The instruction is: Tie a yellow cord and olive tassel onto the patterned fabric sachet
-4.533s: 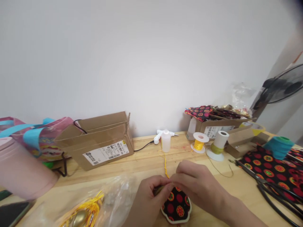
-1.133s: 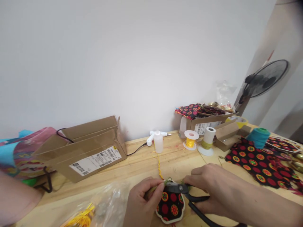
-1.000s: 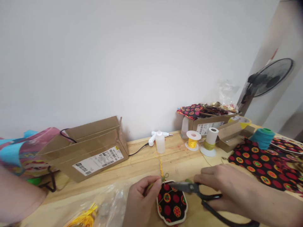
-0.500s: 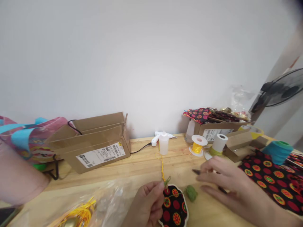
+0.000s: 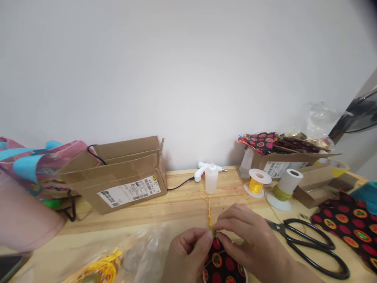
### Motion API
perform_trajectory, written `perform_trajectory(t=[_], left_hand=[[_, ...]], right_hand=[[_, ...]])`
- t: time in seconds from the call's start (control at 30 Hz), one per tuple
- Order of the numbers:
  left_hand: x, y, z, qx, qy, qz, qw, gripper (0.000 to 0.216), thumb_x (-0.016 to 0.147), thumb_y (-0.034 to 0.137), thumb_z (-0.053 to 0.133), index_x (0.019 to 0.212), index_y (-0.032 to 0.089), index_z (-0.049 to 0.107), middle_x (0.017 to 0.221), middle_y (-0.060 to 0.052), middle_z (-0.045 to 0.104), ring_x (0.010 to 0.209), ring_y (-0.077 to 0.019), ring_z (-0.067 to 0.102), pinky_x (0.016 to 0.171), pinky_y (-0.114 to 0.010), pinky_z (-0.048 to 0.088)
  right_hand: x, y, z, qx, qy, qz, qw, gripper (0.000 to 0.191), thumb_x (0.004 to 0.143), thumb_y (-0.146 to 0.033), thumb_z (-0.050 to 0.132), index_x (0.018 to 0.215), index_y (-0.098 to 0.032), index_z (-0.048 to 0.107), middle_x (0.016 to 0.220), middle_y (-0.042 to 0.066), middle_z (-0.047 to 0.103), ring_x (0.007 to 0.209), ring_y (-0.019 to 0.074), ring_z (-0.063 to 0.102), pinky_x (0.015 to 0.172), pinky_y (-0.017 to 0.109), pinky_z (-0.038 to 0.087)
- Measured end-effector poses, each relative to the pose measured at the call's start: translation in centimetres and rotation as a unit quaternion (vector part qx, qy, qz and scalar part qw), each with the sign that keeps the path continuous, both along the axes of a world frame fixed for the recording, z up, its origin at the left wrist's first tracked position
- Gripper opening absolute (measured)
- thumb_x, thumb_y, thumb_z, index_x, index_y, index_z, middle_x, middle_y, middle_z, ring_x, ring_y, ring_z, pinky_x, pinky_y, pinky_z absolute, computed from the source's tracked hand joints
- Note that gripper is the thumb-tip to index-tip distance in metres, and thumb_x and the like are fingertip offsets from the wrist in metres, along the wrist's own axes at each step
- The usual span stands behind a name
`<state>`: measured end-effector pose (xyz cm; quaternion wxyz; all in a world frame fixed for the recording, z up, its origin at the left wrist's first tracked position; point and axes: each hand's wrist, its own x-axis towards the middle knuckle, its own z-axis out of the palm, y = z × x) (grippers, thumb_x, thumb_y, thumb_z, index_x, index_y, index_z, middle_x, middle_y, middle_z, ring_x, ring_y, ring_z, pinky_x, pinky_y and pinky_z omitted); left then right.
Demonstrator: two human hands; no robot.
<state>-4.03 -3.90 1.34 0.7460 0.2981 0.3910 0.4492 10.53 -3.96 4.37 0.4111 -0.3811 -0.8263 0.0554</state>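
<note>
Both hands meet low in the middle of the head view over a small black fabric piece (image 5: pixel 221 264) with red and orange flowers. My left hand (image 5: pixel 188 253) pinches its top edge, where a green thread knot sits. My right hand (image 5: pixel 249 243) has its fingertips pinched together on the same knot, at the lower end of a yellow cord (image 5: pixel 208 208) that runs up the wooden table (image 5: pixel 182 202). Black scissors (image 5: pixel 306 241) lie flat on the table just right of my right hand, apart from it.
An open cardboard box (image 5: pixel 123 177) stands at the back left, next to a pink and blue bag (image 5: pixel 35 167). A white bottle (image 5: pixel 211 179), two thread spools (image 5: pixel 255 182), a box of fabric (image 5: pixel 282 155), patterned cloth (image 5: pixel 350 222) and a clear bag of yellow cords (image 5: pixel 103 267) surround the hands.
My right hand held the scissors at the knot, then laid them down on the table to the right. It has come back and now pinches the knot with my left hand.
</note>
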Motion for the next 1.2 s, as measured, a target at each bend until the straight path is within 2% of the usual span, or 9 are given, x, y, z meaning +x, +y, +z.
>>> perform_trajectory(t=[0.1, 0.17, 0.27, 0.37, 0.47, 0.57, 0.67, 0.93, 1.2], left_hand=[[0.0, 0.1, 0.0, 0.019, 0.052, -0.011, 0.998, 0.028, 0.050, 0.039, 0.073, 0.055, 0.012, 0.066, 0.033, 0.006, 0.042, 0.036, -0.0043, 0.033, 0.041, -0.017, 0.028], [0.0, 0.1, 0.0, 0.029, 0.065, -0.011, 0.997, 0.027, 0.049, 0.038, 0.074, 0.057, 0.013, 0.067, 0.031, 0.008, 0.036, 0.036, -0.0048, 0.032, 0.042, -0.018, 0.029], [0.0, 0.1, 0.3, 0.036, 0.073, -0.016, 0.997, 0.024, 0.048, 0.036, 0.075, 0.058, 0.014, 0.068, 0.032, 0.007, 0.040, 0.038, -0.0066, 0.036, 0.045, -0.020, 0.034], [0.1, -0.1, 0.6, 0.041, 0.078, -0.012, 0.996, 0.023, 0.048, 0.035, 0.075, 0.057, 0.015, 0.067, 0.035, 0.006, 0.046, 0.039, -0.0072, 0.039, 0.048, -0.021, 0.037], [0.2, -0.1, 0.7, 0.032, 0.071, 0.021, 0.997, 0.023, 0.047, 0.034, 0.075, 0.055, 0.014, 0.066, 0.037, 0.004, 0.051, 0.039, -0.0080, 0.042, 0.047, -0.021, 0.038], [0.1, -0.1, 0.5, 0.009, 0.035, 0.025, 0.999, 0.022, 0.047, 0.031, 0.076, 0.057, 0.014, 0.066, 0.044, 0.000, 0.060, 0.047, -0.0126, 0.052, 0.051, -0.024, 0.042], [-0.1, 0.1, -0.2, 0.029, 0.046, 0.023, 0.998, 0.021, 0.049, 0.031, 0.075, 0.059, 0.015, 0.067, 0.051, -0.002, 0.064, 0.053, -0.0143, 0.055, 0.055, -0.025, 0.043], [-0.2, 0.2, -0.6, 0.065, 0.095, 0.034, 0.993, 0.020, 0.051, 0.031, 0.073, 0.060, 0.014, 0.068, 0.056, -0.004, 0.067, 0.054, -0.0141, 0.054, 0.056, -0.024, 0.042], [-0.5, 0.3, -0.6, 0.110, 0.154, 0.022, 0.982, 0.019, 0.056, 0.032, 0.069, 0.061, 0.014, 0.069, 0.057, -0.004, 0.065, 0.057, -0.0153, 0.052, 0.056, -0.024, 0.042]], right_hand=[[0.2, 0.1, -0.5, -0.036, 0.021, 0.019, 0.999, 0.014, 0.075, -0.010, 0.050, 0.080, -0.018, 0.060, 0.070, 0.002, 0.061, 0.066, 0.0127, 0.053, 0.060, 0.025, 0.042], [0.4, 0.2, -0.7, -0.059, 0.034, 0.033, 0.997, 0.015, 0.076, -0.010, 0.050, 0.081, -0.019, 0.061, 0.071, 0.002, 0.061, 0.068, 0.0124, 0.053, 0.061, 0.024, 0.043], [0.8, 0.5, -0.7, -0.095, 0.066, 0.052, 0.992, 0.013, 0.076, -0.011, 0.053, 0.080, -0.019, 0.062, 0.074, 0.001, 0.060, 0.071, 0.0122, 0.054, 0.063, 0.024, 0.043], [1.0, 0.5, -0.5, -0.130, 0.107, 0.022, 0.985, 0.012, 0.074, -0.011, 0.054, 0.079, -0.019, 0.061, 0.073, 0.001, 0.060, 0.071, 0.0123, 0.055, 0.064, 0.024, 0.044], [0.8, 0.1, -0.2, -0.096, 0.117, -0.024, 0.988, 0.010, 0.072, -0.010, 0.054, 0.075, -0.018, 0.059, 0.070, 0.001, 0.058, 0.067, 0.0129, 0.054, 0.061, 0.025, 0.044], [0.4, -0.4, 0.0, -0.002, 0.064, -0.029, 0.998, 0.010, 0.071, -0.011, 0.052, 0.071, -0.019, 0.059, 0.068, 0.001, 0.056, 0.065, 0.0135, 0.051, 0.058, 0.027, 0.040], [-0.1, -0.7, -0.1, 0.050, 0.014, -0.038, 0.998, 0.011, 0.070, -0.011, 0.052, 0.071, -0.019, 0.059, 0.065, 0.001, 0.056, 0.062, 0.0137, 0.049, 0.056, 0.028, 0.037], [-0.4, -0.8, -0.3, 0.065, -0.005, -0.069, 0.995, 0.010, 0.068, -0.011, 0.053, 0.067, -0.019, 0.059, 0.062, 0.001, 0.056, 0.060, 0.0135, 0.047, 0.056, 0.028, 0.034], [-0.1, -0.7, -0.3, 0.041, -0.004, -0.049, 0.998, 0.010, 0.071, -0.011, 0.054, 0.069, -0.018, 0.061, 0.063, 0.001, 0.057, 0.060, 0.0135, 0.046, 0.055, 0.027, 0.033]])
